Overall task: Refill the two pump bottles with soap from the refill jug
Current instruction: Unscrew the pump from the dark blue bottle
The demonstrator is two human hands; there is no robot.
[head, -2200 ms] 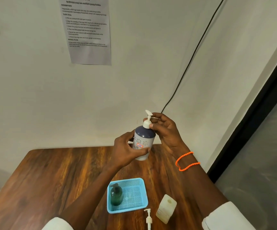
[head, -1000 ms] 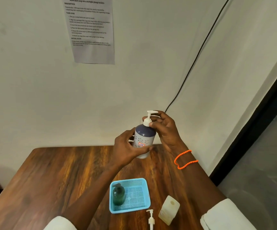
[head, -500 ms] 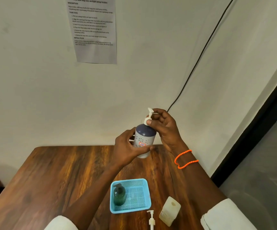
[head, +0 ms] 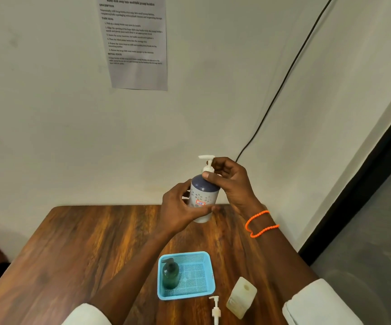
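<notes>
- Turned since a moment ago, the pump (head: 206, 158) spout now points left; you are likely unscrewing it.
- Your left hand (head: 178, 211) grips the bottle (head: 204, 195) above the bench (head: 72, 249); your right hand (head: 231, 181) pinches the collar.
- Jug (head: 241, 296) waits, untouched.

A paper sheet (head: 138, 43) hangs on the wall, high above the left hand (head: 180, 209). Its bold lines read "DESCRIPTION", "TASK GOAL" and "INITIAL STATE"; the small print is too blurry to read. The pump bottle (head: 202, 195) in that hand has a small red-edged sticker (head: 200, 202) with writing too tiny to read.
</notes>
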